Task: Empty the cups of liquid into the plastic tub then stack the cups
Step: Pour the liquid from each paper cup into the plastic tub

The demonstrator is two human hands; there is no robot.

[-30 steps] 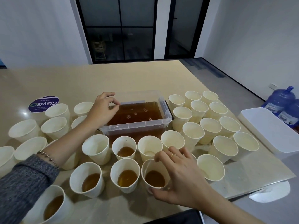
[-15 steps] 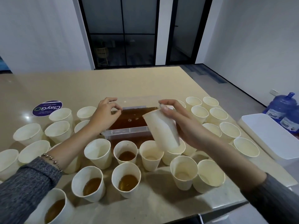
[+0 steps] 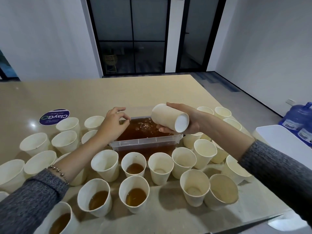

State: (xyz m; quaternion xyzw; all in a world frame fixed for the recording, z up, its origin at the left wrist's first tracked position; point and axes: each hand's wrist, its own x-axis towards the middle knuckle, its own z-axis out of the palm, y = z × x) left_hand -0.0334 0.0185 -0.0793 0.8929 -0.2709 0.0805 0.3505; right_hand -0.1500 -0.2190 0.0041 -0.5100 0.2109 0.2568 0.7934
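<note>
Pour step underway: right hand (image 3: 189, 123) grips a paper cup (image 3: 168, 117) round its side, tipped mouth-down w/ its white base toward the camera, over the far right part of the plastic tub (image 3: 145, 142). Brown liquid in the tub shows splash and bubbles under the cup's mouth.

To do it well, I'd judge: keep the mouth inside the tub's rim, hold the tilt till drips stop, give a small shake, don't squeeze since thin paper will likely buckle. Tub looks fairly full, so pour low to limit splash. Then turn the cup upright & nest it in an empty one to start a stack; none stacked yet.

Pose: right forearm comes in from the right, wrist rolled over, thumb on top of the cup, fingers under it. Left hand (image 3: 114, 125) sits at the tub's left edge, fingers curled w/ thumb and forefinger close together; can't tell if it pinches the rim or just rests there.

Still to go: four cups near the table (image 3: 118, 92) front hold liquid, e.g. one (image 3: 134, 194) at centre front. Many others around look empty.
</note>
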